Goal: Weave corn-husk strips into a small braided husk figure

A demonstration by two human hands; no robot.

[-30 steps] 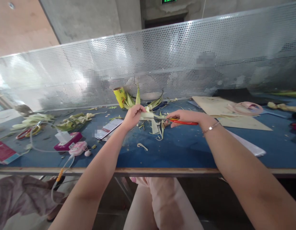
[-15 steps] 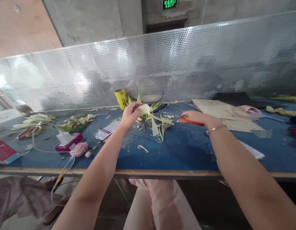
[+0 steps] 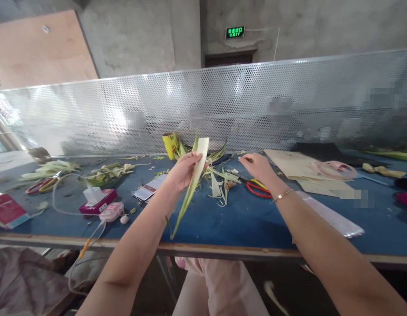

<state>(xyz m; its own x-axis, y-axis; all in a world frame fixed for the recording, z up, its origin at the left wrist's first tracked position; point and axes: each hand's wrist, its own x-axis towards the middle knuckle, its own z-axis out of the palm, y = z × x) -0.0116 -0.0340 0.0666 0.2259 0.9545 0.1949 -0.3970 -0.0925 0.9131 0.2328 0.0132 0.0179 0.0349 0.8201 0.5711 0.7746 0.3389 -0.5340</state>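
Observation:
My left hand point(image 3: 182, 170) is closed on a long pale green leaf strip point(image 3: 192, 184), held upright with its thin end hanging toward the table's front edge. My right hand point(image 3: 257, 166) hovers above the blue table point(image 3: 243, 215), fingers loosely curled and holding nothing. Red-handled scissors point(image 3: 257, 188) lie on the table just under and beside that hand. A heap of leaf trimmings point(image 3: 219, 180) lies between the two hands.
A yellow roll point(image 3: 169, 145) stands by the perforated metal screen point(image 3: 223, 101). A phone point(image 3: 149, 189), tissue pack point(image 3: 97, 197), pink device with cable point(image 3: 111, 211), more leaves point(image 3: 104, 172) and another pair of scissors point(image 3: 41, 185) lie left. Cardboard sheets point(image 3: 298, 164) and a pink ring point(image 3: 335, 169) lie right.
My right hand has put the red scissors down on the table and let go. My left hand has raised the leaf strip upright. The camera tilted up.

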